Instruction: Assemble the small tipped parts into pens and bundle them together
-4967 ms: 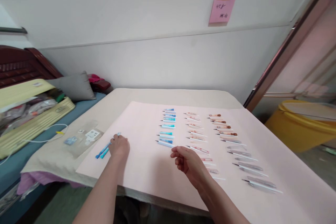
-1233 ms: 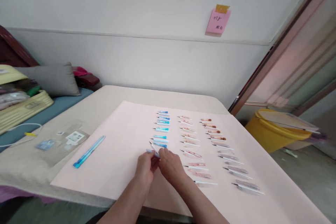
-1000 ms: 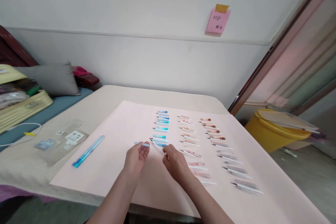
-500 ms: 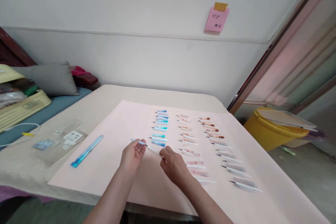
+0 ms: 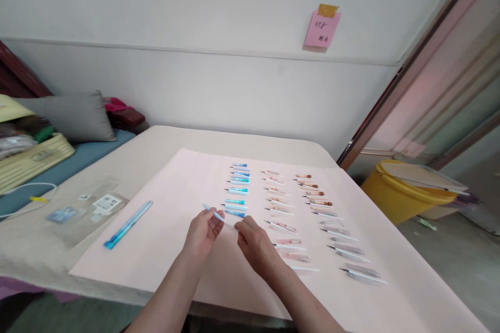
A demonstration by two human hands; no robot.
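– Where the pink paper sheet (image 5: 172,242) ends at the lower edge of the frame, what room is there to move?
– Bare sheet lies left of the hands as far as two blue pens (image 5: 128,223), side by side at centre left. To the right stand three columns of small pen parts: blue parts (image 5: 236,190), pink parts (image 5: 278,204), and brown and grey parts (image 5: 326,216). The nearest blue piece lies just beyond the fingertips.
– State of the hands?
– The left hand (image 5: 203,233), lower centre, has its fingertips closed on a pale blue pen barrel (image 5: 208,209) that juts toward the upper left. The right hand (image 5: 254,243) pinches a thin white refill (image 5: 229,225). It lies in line with the barrel, between both hands and just above the sheet. Whether the two parts are joined, I cannot tell.
– Containers?
– A yellow bin (image 5: 402,197) stands on the floor at the right of the frame, with a flat board across its mouth and its contents hidden. A pale yellow case (image 5: 35,158) at the left edge has its lid raised, and the packets inside are too blurred to name. Clear packets (image 5: 88,207) lie flat beside a white cable (image 5: 23,203).
– Surface and room?
– The table carries a beige cloth (image 5: 167,140) and stands near a white wall. A pink note (image 5: 321,28) is stuck high on the wall, right of centre. A grey pillow (image 5: 74,114) sits at the upper left
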